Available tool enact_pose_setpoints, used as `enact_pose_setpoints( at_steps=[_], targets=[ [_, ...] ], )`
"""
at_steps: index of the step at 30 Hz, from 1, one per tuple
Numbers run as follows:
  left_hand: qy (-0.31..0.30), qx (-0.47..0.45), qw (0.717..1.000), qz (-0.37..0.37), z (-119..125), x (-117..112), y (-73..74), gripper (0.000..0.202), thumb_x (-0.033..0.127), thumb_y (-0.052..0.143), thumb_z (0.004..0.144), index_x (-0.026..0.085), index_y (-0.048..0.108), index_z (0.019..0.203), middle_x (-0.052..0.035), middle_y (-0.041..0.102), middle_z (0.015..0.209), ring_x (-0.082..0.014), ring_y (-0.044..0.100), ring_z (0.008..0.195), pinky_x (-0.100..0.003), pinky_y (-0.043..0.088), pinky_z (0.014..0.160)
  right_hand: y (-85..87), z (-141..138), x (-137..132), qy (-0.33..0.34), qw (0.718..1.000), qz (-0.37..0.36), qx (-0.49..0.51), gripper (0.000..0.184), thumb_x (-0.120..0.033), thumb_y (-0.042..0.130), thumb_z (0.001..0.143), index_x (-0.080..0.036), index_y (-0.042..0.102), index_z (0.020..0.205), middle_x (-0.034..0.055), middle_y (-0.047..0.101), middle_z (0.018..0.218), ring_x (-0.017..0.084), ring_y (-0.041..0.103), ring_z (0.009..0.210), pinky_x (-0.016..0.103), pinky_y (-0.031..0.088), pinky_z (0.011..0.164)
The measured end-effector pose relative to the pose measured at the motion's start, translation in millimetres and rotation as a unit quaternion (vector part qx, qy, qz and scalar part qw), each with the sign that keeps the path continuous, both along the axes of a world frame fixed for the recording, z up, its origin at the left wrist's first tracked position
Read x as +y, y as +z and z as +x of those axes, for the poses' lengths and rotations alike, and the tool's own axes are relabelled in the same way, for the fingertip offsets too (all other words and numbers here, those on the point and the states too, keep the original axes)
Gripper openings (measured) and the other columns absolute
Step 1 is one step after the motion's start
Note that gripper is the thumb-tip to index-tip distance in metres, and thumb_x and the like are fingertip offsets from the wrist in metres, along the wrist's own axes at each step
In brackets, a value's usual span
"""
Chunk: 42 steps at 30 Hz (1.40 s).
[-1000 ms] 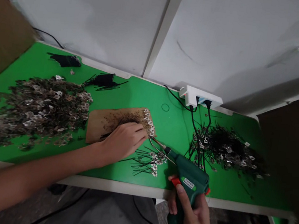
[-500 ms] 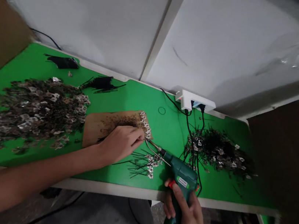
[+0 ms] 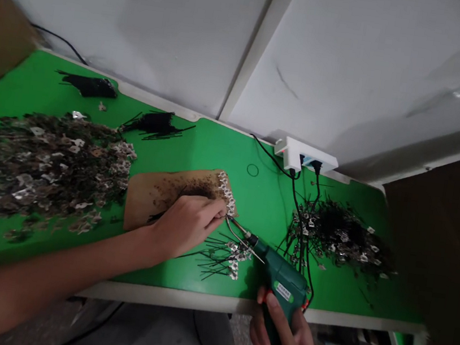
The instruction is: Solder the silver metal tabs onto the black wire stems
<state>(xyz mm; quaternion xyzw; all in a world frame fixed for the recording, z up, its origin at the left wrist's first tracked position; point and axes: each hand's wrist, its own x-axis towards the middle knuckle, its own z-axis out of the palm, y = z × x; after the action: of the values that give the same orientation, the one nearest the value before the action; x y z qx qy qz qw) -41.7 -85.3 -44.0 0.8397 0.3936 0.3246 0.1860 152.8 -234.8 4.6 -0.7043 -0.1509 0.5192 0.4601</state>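
Note:
My right hand [image 3: 286, 340] is wrapped round the handle of a green soldering gun [image 3: 284, 277], index finger at its red trigger. The hot tip and a thin feed tube [image 3: 246, 242] point left, meeting at the fingertips of my left hand [image 3: 191, 221]. That hand is closed in a pinch on a thin black wire, mostly hidden by the fingers. Beneath it lies a scorched brown board [image 3: 146, 189], with a row of small metal terminals [image 3: 224, 183] along its right edge. Just below the tip, several terminals with black wires attached [image 3: 235, 259] lie in a loose pile.
A large heap of loose metal terminals [image 3: 51, 164] covers the left of the green table [image 3: 217, 142]. Two black wire bundles [image 3: 155, 123] lie behind. On the right is a pile of wired terminals [image 3: 341, 231]. A white power strip [image 3: 307, 156] stands at the wall, its cords running forward.
The camera view has shifted slightly. Both hands keep their places at the board's right edge, and the soldering tip stays at the left fingertips. Less of the red trigger shows now.

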Motion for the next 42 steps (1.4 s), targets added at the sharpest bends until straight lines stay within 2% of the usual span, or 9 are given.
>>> enact_pose_setpoints(
  at_steps=[5,10,15,21,37,42],
  targets=[
    [0.005,-0.008,1.0,-0.022,1,0,-0.6,0.014,0.012,0.067,0.088,0.019,0.056,0.084,0.004,0.067,0.073,-0.0121,0.065,0.065,-0.023,0.045,0.063,3.4,-6,1,-0.003,1.0,0.0,-0.012,0.033,-0.05,0.078,0.08,-0.018,0.071,0.088,-0.0059,0.045,0.049,0.011,0.042,0.046,0.025,0.038,0.047],
    [0.003,-0.014,1.0,-0.023,0,0,-1.2,0.015,0.011,0.069,0.086,0.018,0.056,0.084,0.0048,0.065,0.071,-0.0118,0.064,0.064,-0.023,0.045,0.062,-0.4,-3,-2,-0.005,1.0,0.018,-0.007,0.036,-0.051,0.083,0.074,-0.02,0.07,0.087,-0.0011,0.062,0.069,0.008,0.042,0.045,0.025,0.039,0.044],
    [0.004,-0.016,1.0,-0.014,1,1,-1.1,0.015,0.01,0.069,0.085,0.018,0.056,0.084,0.0046,0.064,0.07,-0.0114,0.063,0.062,-0.022,0.043,0.061,0.3,-3,-3,-0.001,1.0,-0.015,-0.006,0.042,-0.054,0.082,0.074,-0.017,0.071,0.092,-0.0065,0.046,0.049,0.011,0.043,0.046,0.024,0.038,0.045],
    [0.007,-0.016,1.0,-0.009,1,1,-1.8,0.015,0.009,0.068,0.085,0.018,0.057,0.083,0.0045,0.063,0.069,-0.0116,0.062,0.062,-0.022,0.042,0.061,-0.3,-5,-4,-0.003,0.999,-0.028,-0.019,0.047,-0.057,0.082,0.073,-0.017,0.071,0.094,-0.0063,0.047,0.049,0.01,0.042,0.046,0.022,0.033,0.043],
    [0.0,-0.021,1.0,-0.004,2,2,-4.7,0.013,0.011,0.064,0.089,0.018,0.056,0.082,0.005,0.062,0.069,-0.0106,0.06,0.061,-0.022,0.042,0.061,-16.8,0,-8,0.01,1.0,-0.008,-0.011,0.049,-0.058,0.081,0.073,-0.016,0.072,0.095,-0.0058,0.048,0.045,0.012,0.045,0.041,0.025,0.036,0.044],
    [-0.002,-0.021,1.0,-0.002,2,2,-3.3,0.015,0.01,0.065,0.087,0.018,0.055,0.08,0.0052,0.061,0.068,-0.0103,0.059,0.06,-0.022,0.041,0.061,-12.5,-7,-7,-0.005,1.0,-0.005,-0.02,0.048,-0.058,0.08,0.074,-0.016,0.071,0.095,-0.0066,0.047,0.045,0.012,0.043,0.041,0.025,0.035,0.044]
  ],
)
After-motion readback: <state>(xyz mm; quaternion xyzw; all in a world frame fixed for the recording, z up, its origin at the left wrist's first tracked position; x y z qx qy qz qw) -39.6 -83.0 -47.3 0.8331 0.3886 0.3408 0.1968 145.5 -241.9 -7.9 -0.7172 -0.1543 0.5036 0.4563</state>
